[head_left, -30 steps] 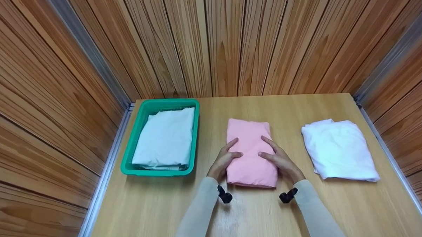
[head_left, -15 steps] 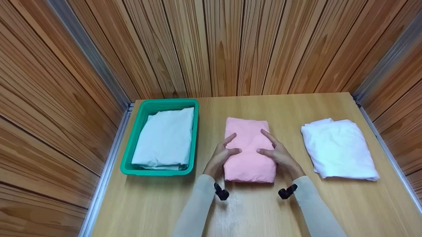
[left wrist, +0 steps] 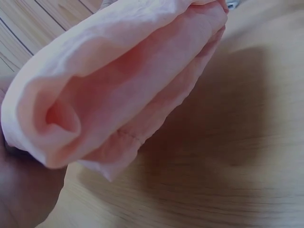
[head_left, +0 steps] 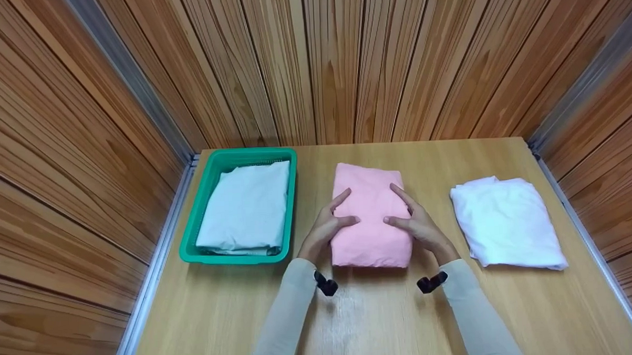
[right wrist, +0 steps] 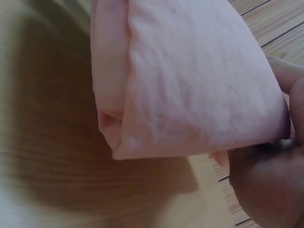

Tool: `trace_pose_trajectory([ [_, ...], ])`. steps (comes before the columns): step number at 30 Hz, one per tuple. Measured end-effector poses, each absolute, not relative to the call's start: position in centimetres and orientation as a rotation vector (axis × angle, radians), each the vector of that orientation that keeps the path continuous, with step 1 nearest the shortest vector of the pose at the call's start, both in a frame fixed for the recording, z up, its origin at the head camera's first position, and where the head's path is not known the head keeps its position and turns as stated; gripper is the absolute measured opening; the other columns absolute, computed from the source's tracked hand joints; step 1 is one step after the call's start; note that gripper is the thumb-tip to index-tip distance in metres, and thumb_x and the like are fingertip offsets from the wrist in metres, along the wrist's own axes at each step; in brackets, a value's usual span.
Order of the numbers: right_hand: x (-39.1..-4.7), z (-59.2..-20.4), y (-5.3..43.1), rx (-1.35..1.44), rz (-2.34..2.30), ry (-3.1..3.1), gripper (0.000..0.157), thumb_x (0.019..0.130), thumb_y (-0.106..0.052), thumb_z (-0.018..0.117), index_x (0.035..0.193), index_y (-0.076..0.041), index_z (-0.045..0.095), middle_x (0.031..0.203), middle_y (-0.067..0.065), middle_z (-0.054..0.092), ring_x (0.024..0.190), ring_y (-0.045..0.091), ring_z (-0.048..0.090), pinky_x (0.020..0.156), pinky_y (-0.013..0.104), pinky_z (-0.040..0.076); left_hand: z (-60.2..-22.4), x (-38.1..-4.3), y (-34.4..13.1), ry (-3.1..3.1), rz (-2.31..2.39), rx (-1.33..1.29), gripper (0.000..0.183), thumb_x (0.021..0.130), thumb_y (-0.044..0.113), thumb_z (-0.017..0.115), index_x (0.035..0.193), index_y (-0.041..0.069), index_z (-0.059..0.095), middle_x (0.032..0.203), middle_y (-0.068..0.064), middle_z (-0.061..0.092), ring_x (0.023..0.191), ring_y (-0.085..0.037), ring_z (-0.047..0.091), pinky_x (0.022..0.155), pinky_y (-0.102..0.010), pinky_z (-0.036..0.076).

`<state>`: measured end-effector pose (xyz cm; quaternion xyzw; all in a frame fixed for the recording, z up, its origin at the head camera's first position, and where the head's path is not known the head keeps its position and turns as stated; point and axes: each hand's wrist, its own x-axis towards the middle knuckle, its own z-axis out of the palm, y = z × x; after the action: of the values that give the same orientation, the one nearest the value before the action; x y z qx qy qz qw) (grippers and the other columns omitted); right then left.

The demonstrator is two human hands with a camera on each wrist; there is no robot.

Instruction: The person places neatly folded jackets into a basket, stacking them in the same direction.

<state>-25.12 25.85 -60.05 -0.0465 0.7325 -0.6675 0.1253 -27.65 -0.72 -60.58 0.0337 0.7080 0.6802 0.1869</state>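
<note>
A folded pink cloth point(head_left: 371, 217) is held between both hands, raised off the table, its shadow falling beneath it in the wrist views. My left hand point(head_left: 325, 229) grips its left long side, thumb and a finger over the top. On the right long side, my right hand point(head_left: 422, 227) holds it the same way. The other fingers are hidden under or behind the cloth in the head view. Rolled layers and a seam show at the near end of the pink cloth point(left wrist: 118, 90) in the left wrist view.
At the left stands a green basket point(head_left: 187, 245) with a folded pale cloth point(head_left: 247, 209) in it. A folded white cloth point(head_left: 508, 223) lies on the table point(head_left: 373, 322) at the right. Wood-panelled walls point(head_left: 338, 66) enclose the back and sides.
Both hands have lifted the pink cloth from the table and moved it slightly away from me. The basket and the white cloth have stayed put.
</note>
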Motion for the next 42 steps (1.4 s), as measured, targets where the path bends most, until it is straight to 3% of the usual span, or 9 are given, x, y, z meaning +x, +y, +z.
trace_pose_trajectory([
  [9, -25.3, -58.2, 25.4, -0.192, -2.009, 2.131, 0.099, 0.095, -0.006, 0.078, 0.172, -0.026, 0.021, 0.182, 0.004, 0.003, 0.166, 0.039, 0.005, 0.13, 0.066, 0.012, -58.7, -27.7, -1.1, 2.004, 1.97, 0.144, 0.086, 0.085, 0.017, 0.083, 0.16, 0.04, 0.048, 0.177, -0.001, 0.029, 0.164, -0.033, 0.021, 0.129, -0.068, 0.014],
  [14, -25.5, -57.5, 25.4, -0.223, -2.001, 2.181, 0.1, 0.093, -0.005, 0.08, 0.172, -0.024, 0.021, 0.182, 0.004, 0.006, 0.165, 0.04, 0.01, 0.129, 0.067, 0.015, -58.0, -27.8, -1.3, 1.954, 2.042, 0.203, 0.09, 0.083, 0.014, 0.085, 0.162, 0.035, 0.047, 0.176, 0.0, 0.031, 0.163, -0.03, 0.024, 0.13, -0.063, 0.017],
  [22, -25.6, -56.2, 25.3, -0.241, -1.936, 2.272, 0.099, 0.093, -0.01, 0.082, 0.171, -0.025, 0.024, 0.181, 0.002, 0.01, 0.167, 0.034, 0.003, 0.131, 0.067, 0.004, -56.8, -27.7, -1.9, 1.799, 2.111, 0.225, 0.092, 0.084, 0.006, 0.082, 0.161, 0.042, 0.046, 0.178, 0.003, 0.022, 0.157, -0.029, 0.028, 0.127, -0.06, 0.028],
  [25, -25.7, -55.7, 25.2, -0.244, -1.928, 2.273, 0.099, 0.093, -0.01, 0.082, 0.171, -0.026, 0.024, 0.181, 0.001, 0.009, 0.166, 0.035, 0.006, 0.13, 0.068, 0.009, -56.6, -27.7, -2.0, 1.8, 2.113, 0.244, 0.092, 0.085, 0.006, 0.081, 0.161, 0.042, 0.046, 0.178, 0.003, 0.022, 0.156, -0.03, 0.029, 0.126, -0.059, 0.03],
  [38, -25.6, -55.2, 24.9, -0.251, -1.952, 2.229, 0.101, 0.093, -0.01, 0.082, 0.172, -0.028, 0.022, 0.181, 0.002, 0.007, 0.162, 0.041, 0.018, 0.126, 0.065, 0.024, -56.1, -28.0, -2.6, 1.872, 2.087, 0.31, 0.092, 0.086, 0.007, 0.081, 0.164, 0.035, 0.042, 0.178, 0.003, 0.024, 0.162, -0.029, 0.022, 0.13, -0.064, 0.017],
  [42, -25.6, -55.0, 24.8, -0.273, -1.97, 2.211, 0.101, 0.093, -0.009, 0.082, 0.172, -0.026, 0.022, 0.181, 0.003, 0.007, 0.163, 0.039, 0.016, 0.127, 0.064, 0.023, -56.1, -28.1, -2.8, 1.832, 2.115, 0.349, 0.091, 0.087, 0.003, 0.079, 0.166, 0.029, 0.041, 0.178, 0.0, 0.024, 0.16, -0.031, 0.026, 0.129, -0.061, 0.024],
])
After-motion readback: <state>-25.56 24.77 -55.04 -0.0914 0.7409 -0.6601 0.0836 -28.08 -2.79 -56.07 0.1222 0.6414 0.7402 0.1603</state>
